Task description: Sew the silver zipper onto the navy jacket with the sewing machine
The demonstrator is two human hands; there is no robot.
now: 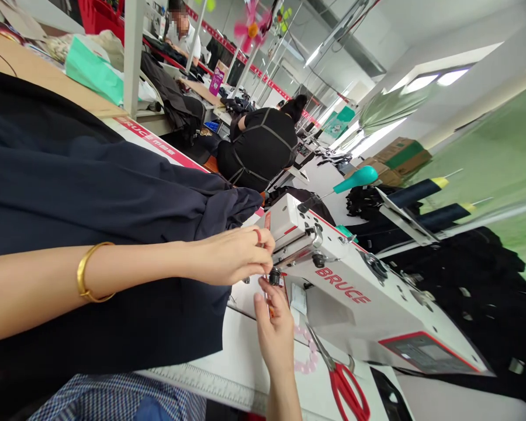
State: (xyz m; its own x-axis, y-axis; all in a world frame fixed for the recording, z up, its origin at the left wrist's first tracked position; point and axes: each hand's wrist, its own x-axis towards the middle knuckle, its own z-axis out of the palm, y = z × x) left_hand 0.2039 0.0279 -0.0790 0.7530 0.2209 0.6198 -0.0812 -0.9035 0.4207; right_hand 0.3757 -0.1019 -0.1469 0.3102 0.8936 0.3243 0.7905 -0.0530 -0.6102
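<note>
A white sewing machine point(339, 292) marked BRUCE stands tilted across the view, its needle end toward me. My left hand point(232, 254), with a gold bangle point(82, 275) on its wrist, has its fingers pinched together at that end; what they hold is hidden. Just below, my right hand point(276, 330) has thumb and forefinger bent close together by a black knob point(274, 276). Anything between these fingers is too small to name. Dark navy fabric point(114, 187) lies under and beyond my left forearm.
Red-handled scissors point(348, 389) and a pink beaded ring point(307, 351) lie beside the machine. A ruler strip point(206, 383) runs along the table edge. A teal-handled screwdriver point(355, 179) stands on the machine head. Thread cones point(414, 193) are behind it. A person in black point(263, 143) bends over farther back.
</note>
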